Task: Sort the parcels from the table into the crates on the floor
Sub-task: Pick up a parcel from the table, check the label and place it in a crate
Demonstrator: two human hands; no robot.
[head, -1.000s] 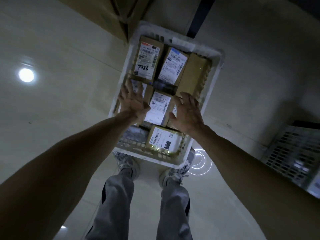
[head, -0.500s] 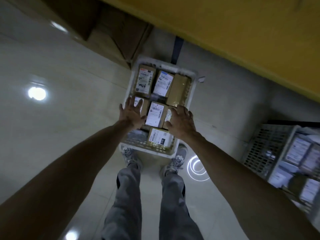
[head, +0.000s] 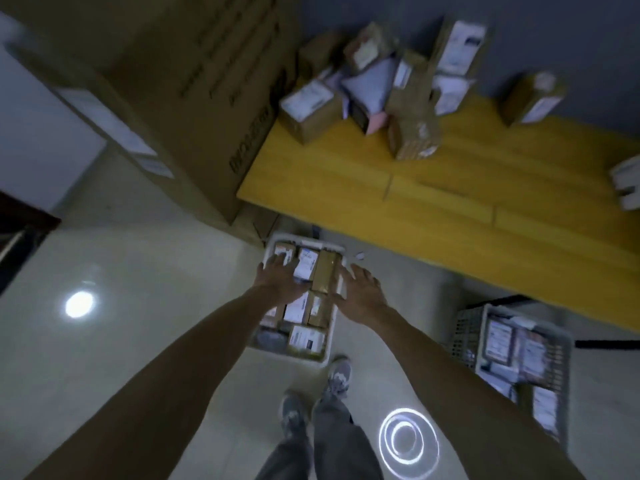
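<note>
Two hands hang spread and empty above the white crate (head: 330, 355) on the floor: the left hand (head: 277, 280) over its far-left boxes, the right hand (head: 360, 289) just past its right rim, fingers straight on both, gripping nothing. That crate sits at about 12 o'clock from the feet and is nearly full of small cardboard boxes laid flat, labels up. A second crate (head: 464, 337), grey and slatted, stands at 3 o'clock and also holds parcels. Many parcels (head: 381, 84) remain heaped on the yellow desk (head: 485, 209) at 1 o'clock, so the sorting looks well short of done. Those cardboard boxes should be stiff and light, best taken across two opposite faces; the taped ones may be slick. Pale soft mailers in the heap will sag, so a pinch near an edge suits them. A large brown carton (head: 194, 98) stands at 11 o'clock beside the desk.
</note>
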